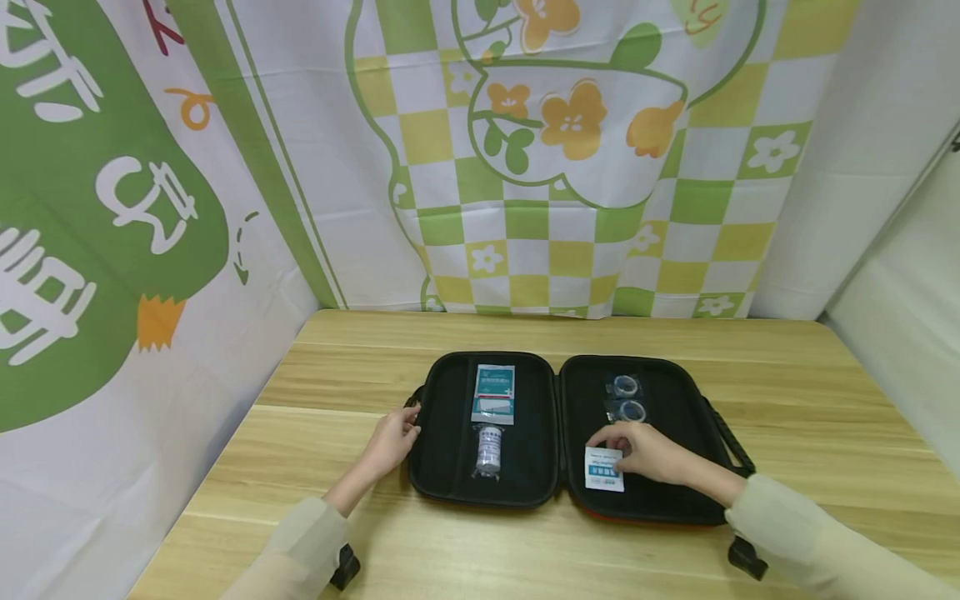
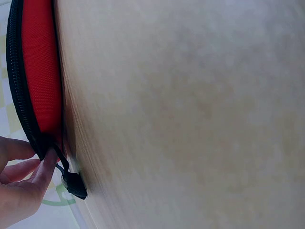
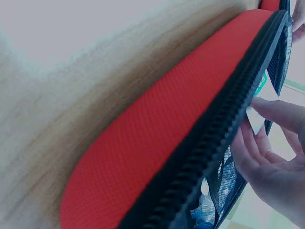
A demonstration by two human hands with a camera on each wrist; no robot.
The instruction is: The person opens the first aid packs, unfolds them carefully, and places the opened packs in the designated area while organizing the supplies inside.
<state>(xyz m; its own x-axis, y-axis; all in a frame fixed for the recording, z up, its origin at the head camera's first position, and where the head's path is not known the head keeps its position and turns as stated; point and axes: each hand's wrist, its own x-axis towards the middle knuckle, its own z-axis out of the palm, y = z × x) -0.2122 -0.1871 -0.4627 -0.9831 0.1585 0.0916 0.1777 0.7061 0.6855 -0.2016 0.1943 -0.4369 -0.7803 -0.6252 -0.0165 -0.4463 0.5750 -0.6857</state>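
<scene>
A case (image 1: 480, 498) with red outer fabric and black lining lies unfolded on the wooden table. My left hand (image 1: 392, 442) grips its left rim beside the handle; in the left wrist view its fingers hold the zipper edge near a hanging zipper pull (image 2: 74, 185). Over the right half, my right hand (image 1: 648, 452) pinches a small white-and-blue sachet (image 1: 603, 477) between thumb and fingers. Two wrapped tape rolls (image 1: 632, 411) lie just beyond that hand. The left half holds a teal-and-white packet (image 1: 493, 393) and, below it, a wrapped white roll (image 1: 489, 451).
The wooden table (image 1: 420, 550) extends around the case. A black carry handle (image 1: 729, 435) sticks out at the case's right side. A printed curtain (image 1: 525, 225) hangs behind the table, with white cloth at both sides.
</scene>
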